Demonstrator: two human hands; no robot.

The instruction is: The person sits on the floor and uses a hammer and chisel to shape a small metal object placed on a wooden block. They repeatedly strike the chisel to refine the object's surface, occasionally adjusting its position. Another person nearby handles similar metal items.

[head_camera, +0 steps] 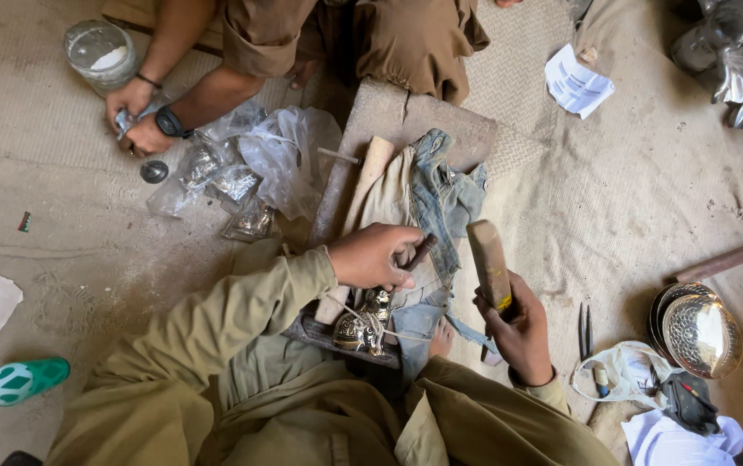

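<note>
Punch tool (420, 252) pinched in left hand (371, 256) grip | brass piece (363, 328) just below that grip | right hand (522, 332) grip wrapped around wooden mallet (489, 263), raised beside.

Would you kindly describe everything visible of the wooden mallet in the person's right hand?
The wooden mallet is a plain brown block, squared and worn, with a pale upper end. It stands nearly upright, tilted slightly left. The right hand grips its lower part, where a yellow patch shows. It hangs beside the denim cloth, touching nothing but the hand.
</note>
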